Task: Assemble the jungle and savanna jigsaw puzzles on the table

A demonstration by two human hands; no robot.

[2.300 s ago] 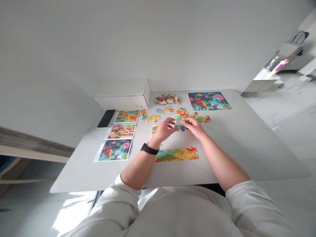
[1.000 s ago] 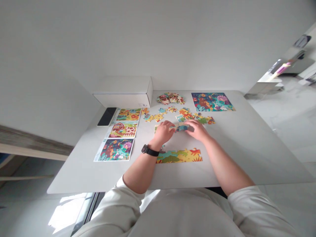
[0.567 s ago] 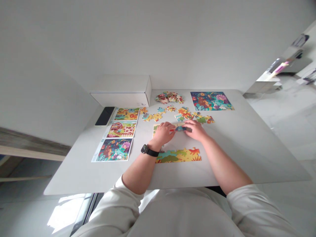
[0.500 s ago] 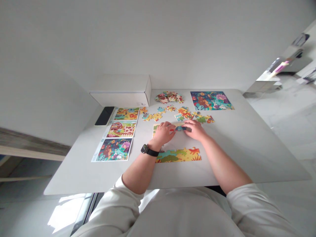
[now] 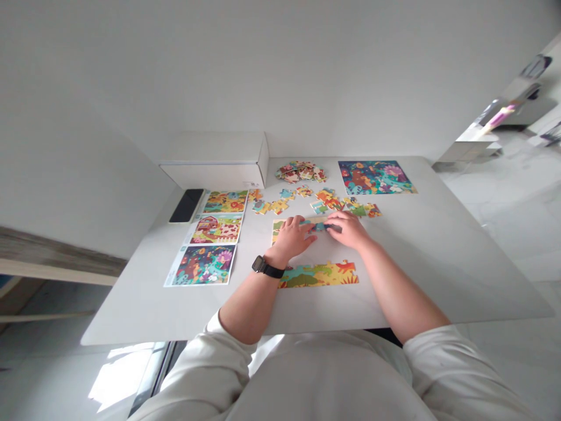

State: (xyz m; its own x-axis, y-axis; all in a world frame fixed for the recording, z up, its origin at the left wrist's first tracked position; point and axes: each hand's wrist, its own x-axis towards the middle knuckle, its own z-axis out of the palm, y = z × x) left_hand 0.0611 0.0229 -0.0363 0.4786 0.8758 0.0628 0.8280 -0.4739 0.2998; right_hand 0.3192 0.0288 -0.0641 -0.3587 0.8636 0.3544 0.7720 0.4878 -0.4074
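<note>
My left hand (image 5: 294, 235), with a black watch on the wrist, lies on the white table (image 5: 429, 257), fingers pressed down on a short row of joined puzzle pieces (image 5: 319, 224). From the other side, my right hand (image 5: 350, 228) presses its fingers on the same row. A finished bottom strip of the puzzle (image 5: 319, 275) lies nearer to me, below both hands. Loose pieces (image 5: 326, 202) are scattered just beyond the hands.
A pile of pieces (image 5: 300, 172) and a completed puzzle (image 5: 373, 178) lie at the far side. Three picture cards (image 5: 213, 236), a black phone (image 5: 187, 205) and a white box (image 5: 219, 160) are on the left.
Both hands came down from holding pieces above the table and now press them flat on the tabletop. The camera view has shifted slightly.
</note>
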